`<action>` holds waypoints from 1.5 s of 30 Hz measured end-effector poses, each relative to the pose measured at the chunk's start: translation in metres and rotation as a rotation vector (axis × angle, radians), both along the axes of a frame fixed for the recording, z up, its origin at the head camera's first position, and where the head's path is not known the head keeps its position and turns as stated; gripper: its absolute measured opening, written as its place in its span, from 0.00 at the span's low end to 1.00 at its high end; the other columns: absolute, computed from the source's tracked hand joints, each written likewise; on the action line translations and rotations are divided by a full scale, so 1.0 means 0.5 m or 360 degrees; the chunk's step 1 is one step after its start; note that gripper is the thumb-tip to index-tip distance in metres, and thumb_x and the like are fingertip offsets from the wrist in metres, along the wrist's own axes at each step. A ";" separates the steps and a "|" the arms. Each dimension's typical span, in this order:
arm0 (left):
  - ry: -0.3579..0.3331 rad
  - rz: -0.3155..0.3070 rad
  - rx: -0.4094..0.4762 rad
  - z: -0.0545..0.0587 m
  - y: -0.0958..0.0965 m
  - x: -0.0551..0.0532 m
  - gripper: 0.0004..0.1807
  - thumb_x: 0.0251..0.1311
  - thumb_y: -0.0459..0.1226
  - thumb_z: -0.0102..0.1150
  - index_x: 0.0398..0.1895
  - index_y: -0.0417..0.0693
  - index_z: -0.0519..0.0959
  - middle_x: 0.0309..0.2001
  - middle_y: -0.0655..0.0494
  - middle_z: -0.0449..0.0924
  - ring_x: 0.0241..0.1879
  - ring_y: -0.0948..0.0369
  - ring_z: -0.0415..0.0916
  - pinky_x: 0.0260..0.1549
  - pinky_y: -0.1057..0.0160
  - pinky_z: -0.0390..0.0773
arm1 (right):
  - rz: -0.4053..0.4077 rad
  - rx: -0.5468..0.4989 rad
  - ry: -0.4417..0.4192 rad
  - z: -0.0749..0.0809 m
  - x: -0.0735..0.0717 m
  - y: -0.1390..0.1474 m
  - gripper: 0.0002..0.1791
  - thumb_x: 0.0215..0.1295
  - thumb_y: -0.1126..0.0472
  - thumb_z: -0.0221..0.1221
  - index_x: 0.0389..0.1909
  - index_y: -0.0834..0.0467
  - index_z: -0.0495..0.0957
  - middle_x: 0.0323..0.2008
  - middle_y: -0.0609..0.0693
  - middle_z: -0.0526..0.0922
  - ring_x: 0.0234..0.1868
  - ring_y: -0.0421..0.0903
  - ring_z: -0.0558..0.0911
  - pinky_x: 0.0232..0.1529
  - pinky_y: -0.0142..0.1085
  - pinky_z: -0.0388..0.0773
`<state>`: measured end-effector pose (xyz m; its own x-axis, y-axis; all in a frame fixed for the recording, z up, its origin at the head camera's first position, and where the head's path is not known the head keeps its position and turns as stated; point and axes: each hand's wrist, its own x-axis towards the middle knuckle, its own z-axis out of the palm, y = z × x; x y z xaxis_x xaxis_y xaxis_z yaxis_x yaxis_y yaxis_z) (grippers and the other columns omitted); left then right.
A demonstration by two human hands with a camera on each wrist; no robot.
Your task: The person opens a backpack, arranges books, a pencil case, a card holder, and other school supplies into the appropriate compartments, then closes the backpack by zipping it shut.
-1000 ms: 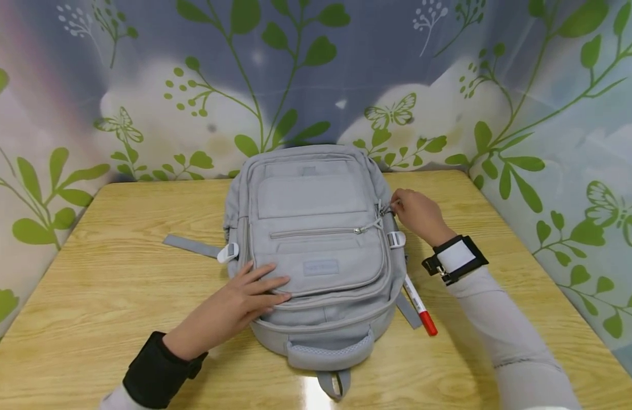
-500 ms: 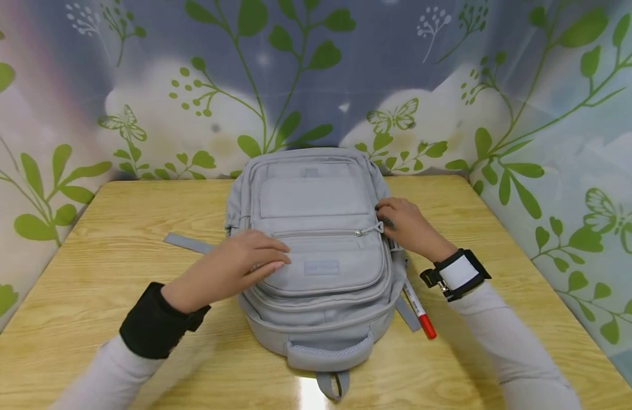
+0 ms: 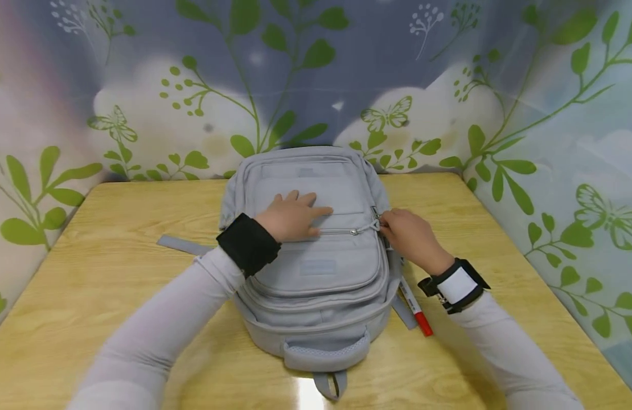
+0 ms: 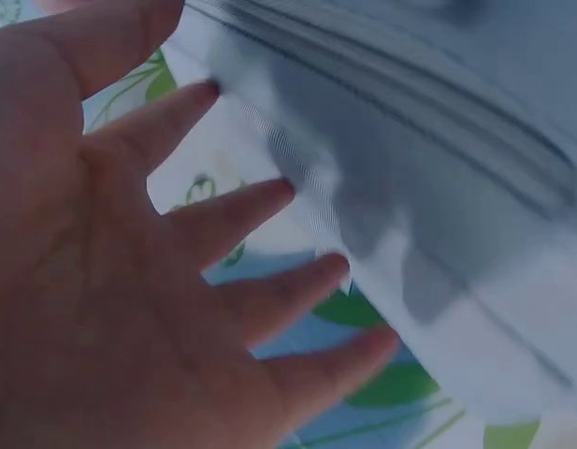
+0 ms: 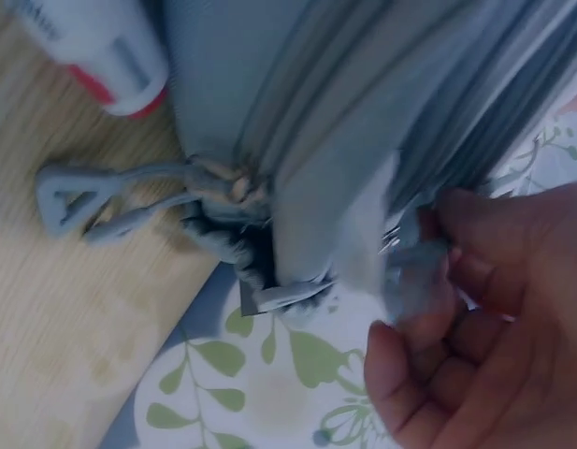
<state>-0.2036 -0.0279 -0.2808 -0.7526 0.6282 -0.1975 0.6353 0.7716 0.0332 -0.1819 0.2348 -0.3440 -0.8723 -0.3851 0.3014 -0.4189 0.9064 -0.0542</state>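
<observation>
A light grey backpack lies on the table, its carry handle towards me. My left hand is over its front panel with fingers spread. In the left wrist view those fingers are stretched out towards the grey fabric. At the bag's right edge, my right hand pinches a grey zipper pull between thumb and fingers. A zipper crosses the front pocket, with its cord pull running towards my right hand. Other pulls with looped ends hang by the bag's side in the right wrist view.
A white marker with a red cap lies right of the bag, beside a grey strap end. Another strap sticks out at left. Leaf-patterned cloth surrounds the wooden table at the back and sides.
My left hand has lifted from the bag's lower left edge and moved up and right over its front. My right hand has shifted slightly towards me and left along the bag's right edge.
</observation>
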 end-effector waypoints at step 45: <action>-0.0174 0.0157 0.0092 -0.007 0.015 0.022 0.34 0.65 0.52 0.50 0.72 0.64 0.53 0.74 0.49 0.45 0.71 0.39 0.46 0.60 0.31 0.54 | 0.0478 -0.0169 -0.0574 0.043 0.217 -0.165 0.09 0.68 0.57 0.53 0.27 0.51 0.72 0.18 0.39 0.66 0.16 0.32 0.62 0.20 0.25 0.62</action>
<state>-0.1925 -0.0203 -0.2845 -0.7873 0.5649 -0.2470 0.5466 0.8249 0.1441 -0.0734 0.1522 -0.3222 -0.7833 -0.6195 0.0511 -0.5987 0.7298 -0.3299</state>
